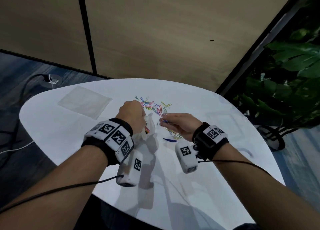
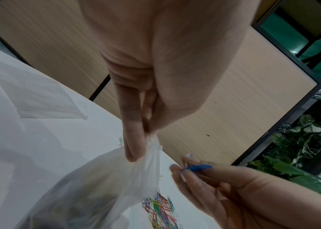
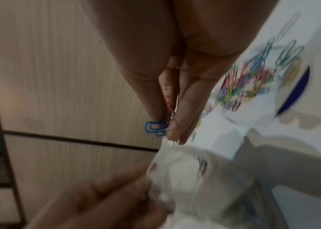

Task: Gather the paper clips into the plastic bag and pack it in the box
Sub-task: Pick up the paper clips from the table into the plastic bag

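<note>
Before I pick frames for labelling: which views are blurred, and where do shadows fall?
Right wrist: motion-smeared, the left hand and translucent plastic bag soft, blue paper clips still readable. Left wrist: sharp on the right hand. Head: clear but bowed at the edges, hand shadows on the white round table.

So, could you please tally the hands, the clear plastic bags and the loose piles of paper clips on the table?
Hands: 2, the left hand and the right hand, which pinches blue clips.
Clear plastic bags: 2, the held bag and the flat bag.
Paper clip piles: 2, the far pile and the near pile.
Total: 6.
</note>
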Demonstrator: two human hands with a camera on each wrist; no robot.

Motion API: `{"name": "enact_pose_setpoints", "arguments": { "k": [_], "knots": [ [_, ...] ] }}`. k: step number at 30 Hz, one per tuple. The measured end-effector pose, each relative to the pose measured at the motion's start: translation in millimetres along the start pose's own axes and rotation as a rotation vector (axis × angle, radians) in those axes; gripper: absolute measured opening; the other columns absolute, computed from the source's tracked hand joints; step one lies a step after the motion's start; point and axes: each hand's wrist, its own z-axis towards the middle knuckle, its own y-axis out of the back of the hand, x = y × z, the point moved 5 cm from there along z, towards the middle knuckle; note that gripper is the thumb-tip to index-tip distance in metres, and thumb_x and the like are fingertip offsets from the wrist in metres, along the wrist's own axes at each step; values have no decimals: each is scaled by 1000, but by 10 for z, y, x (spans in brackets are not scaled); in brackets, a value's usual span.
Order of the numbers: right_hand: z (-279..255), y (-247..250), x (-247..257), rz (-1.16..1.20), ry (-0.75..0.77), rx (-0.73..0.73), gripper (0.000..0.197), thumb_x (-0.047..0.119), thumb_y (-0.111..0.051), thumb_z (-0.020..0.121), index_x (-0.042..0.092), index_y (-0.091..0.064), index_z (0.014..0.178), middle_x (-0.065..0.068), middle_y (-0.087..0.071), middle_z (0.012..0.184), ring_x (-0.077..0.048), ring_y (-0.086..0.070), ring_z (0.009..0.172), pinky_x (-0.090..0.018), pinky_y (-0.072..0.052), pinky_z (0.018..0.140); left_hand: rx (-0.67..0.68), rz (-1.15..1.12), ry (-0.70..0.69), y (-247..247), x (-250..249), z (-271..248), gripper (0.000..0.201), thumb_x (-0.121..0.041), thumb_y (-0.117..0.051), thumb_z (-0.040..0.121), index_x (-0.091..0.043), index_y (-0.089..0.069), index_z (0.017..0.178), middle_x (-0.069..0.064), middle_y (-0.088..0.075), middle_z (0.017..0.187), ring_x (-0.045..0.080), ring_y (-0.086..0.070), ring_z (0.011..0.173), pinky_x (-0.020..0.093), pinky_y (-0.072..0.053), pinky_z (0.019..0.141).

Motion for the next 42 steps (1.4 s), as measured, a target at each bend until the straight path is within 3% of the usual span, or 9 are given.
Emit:
{"name": "enact_pose_setpoints", "arguments": {
  "k": [4,8,12,15,20,23,27,35,42],
  "knots": [
    [-69,-361,-178,-166,6,2,8,-9,-58,90,-10,-66,90,-21,-69,84,-21,-72,71,-21,-60,68,5,7,-12,-63,-16,3,24,-1,-60,89,-7,-77,105,16,-75,111,35,-75,95,41,-61,90],
    [7,-477,-202,-546,125,-66,28,0,-73,71,7,-74,99,-12,-75,95,-23,-72,90,-37,-58,90,-2,2,-13,-84,-12,16,21,-3,-63,89,-10,-77,103,15,-75,108,34,-75,94,40,-61,91],
    [-103,-568,-72,-905,333,-117,19,3,-66,80,9,-78,95,-7,-76,79,-13,-68,66,-16,-55,66,13,7,-30,-97,-10,20,21,-2,-62,89,-8,-79,99,16,-75,102,35,-74,89,42,-62,87],
    [-130,-682,-34,-1102,389,20,25,2,-56,85,12,-78,91,-5,-76,81,-17,-69,72,-20,-54,68,11,25,-37,-68,-9,12,21,0,-61,88,-8,-80,94,15,-75,99,35,-74,88,42,-62,86],
    [-13,-341,104,-648,294,22,23,-4,-58,89,10,-75,93,-10,-74,89,-18,-68,71,-36,-59,75,-17,-11,-8,62,51,5,25,1,-58,90,-7,-78,102,16,-76,105,35,-74,93,41,-61,89],
    [180,314,91,-1154,212,-242,37,18,-77,79,19,-70,116,-6,-70,112,-18,-68,93,-32,-55,92,-18,-37,7,125,103,-17,27,2,-56,90,-6,-77,106,18,-75,108,37,-74,97,41,-61,91],
    [323,949,-282,-1579,-99,-272,88,45,-84,67,19,-42,140,-12,-39,137,-31,-51,120,-38,-46,101,-11,-31,6,172,157,-34,29,3,-57,89,-6,-76,109,19,-75,108,37,-73,97,42,-61,91],
    [609,610,-423,-1582,219,-239,60,30,-63,87,27,-44,144,-11,-42,139,-33,-50,119,-39,-45,102,-10,-6,3,205,192,-34,29,3,-57,88,-7,-76,108,17,-74,107,35,-73,96,42,-61,90],
    [654,521,-265,-1576,223,-371,28,3,-51,87,11,-75,99,-12,-71,99,-29,-67,90,-24,-52,76,2,10,-9,159,136,-28,30,3,-57,89,-7,-76,110,17,-73,112,35,-73,97,41,-61,90]
  ]
}}
